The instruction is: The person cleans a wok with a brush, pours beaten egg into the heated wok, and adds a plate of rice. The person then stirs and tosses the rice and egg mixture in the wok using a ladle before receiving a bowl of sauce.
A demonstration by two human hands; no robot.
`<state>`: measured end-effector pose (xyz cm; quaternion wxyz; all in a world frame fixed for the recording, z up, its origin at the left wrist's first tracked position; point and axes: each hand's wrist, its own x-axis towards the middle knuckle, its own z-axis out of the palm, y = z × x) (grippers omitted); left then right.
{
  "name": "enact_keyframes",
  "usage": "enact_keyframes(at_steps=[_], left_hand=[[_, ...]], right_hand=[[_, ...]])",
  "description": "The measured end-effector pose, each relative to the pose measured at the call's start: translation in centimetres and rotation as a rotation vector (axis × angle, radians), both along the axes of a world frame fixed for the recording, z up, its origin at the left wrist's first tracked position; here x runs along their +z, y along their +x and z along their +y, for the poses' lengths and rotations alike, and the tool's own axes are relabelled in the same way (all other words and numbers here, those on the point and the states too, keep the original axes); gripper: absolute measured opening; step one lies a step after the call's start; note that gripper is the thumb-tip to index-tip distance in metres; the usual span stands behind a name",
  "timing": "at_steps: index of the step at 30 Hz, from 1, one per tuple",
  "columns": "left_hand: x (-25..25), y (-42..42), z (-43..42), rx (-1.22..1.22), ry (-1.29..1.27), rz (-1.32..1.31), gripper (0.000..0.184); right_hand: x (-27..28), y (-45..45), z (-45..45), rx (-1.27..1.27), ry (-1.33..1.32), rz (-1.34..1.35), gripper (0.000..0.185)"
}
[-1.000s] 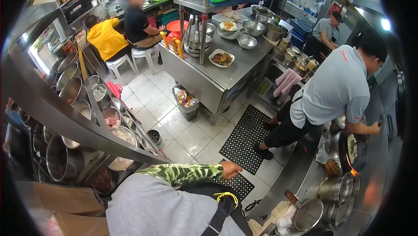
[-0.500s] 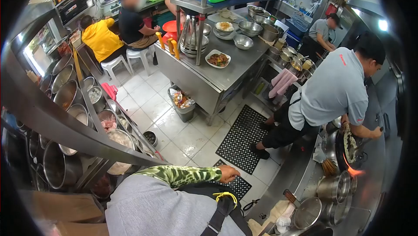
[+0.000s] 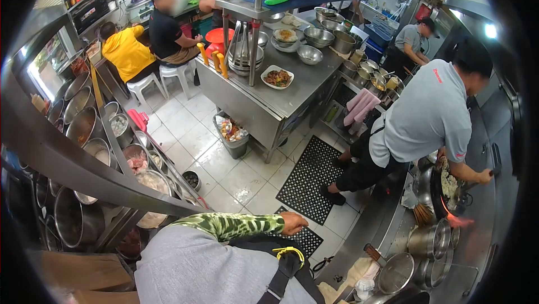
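Fairly bright light fills the frame, with glare from a small white lamp (image 3: 490, 30) at upper right, glossy reflections on the white square-tiled floor (image 3: 233, 177) at centre, wide-angle bowing in the grey metal beam (image 3: 53, 147) at left, and black corners.

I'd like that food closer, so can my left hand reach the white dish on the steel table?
Probably not from here: your left hand looks well short of the white dish, with tiled floor and steel table between.

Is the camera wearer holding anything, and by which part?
The left hand shows nothing in its grip, though its palm is hidden; the right hand is out of view, so cannot be told.
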<state>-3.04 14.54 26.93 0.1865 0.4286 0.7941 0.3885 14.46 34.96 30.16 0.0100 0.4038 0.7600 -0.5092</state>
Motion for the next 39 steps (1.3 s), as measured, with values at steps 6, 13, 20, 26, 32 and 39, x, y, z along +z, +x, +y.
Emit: enact_keyframes(at_steps=[6,13,20,26,32,39], left_hand=[[-0.7,0.7,0.3,-0.004,-0.005,-0.044,0.031],[0.3,1.4,1.5,-0.092,0.007,-0.046,0.030],[0.6,4.0,5.9,-0.249,0.033,-0.149,0.027],[1.3,8.4,10.7,-0.582,-0.024,-0.130,0.027],[2.0,13.8,16.9,-0.894,-0.043,-0.056,0.028],[0.3,20.2,22.3,-1.019,-0.177,-0.054,0.029]], right_hand=[[-0.6,2.0,1.1,-0.052,0.040,0.012,0.057],[-3.3,13.4,7.6,-0.370,0.289,-0.060,0.060],[-5.5,49.8,9.6,-1.048,0.501,-0.514,0.064],[1.4,46.8,-4.8,-1.006,0.640,-0.635,0.029],[-0.4,45.2,-9.6,-1.106,0.477,-0.726,0.050],[-6.8,47.5,-11.7,-1.404,0.436,-0.216,0.028]])
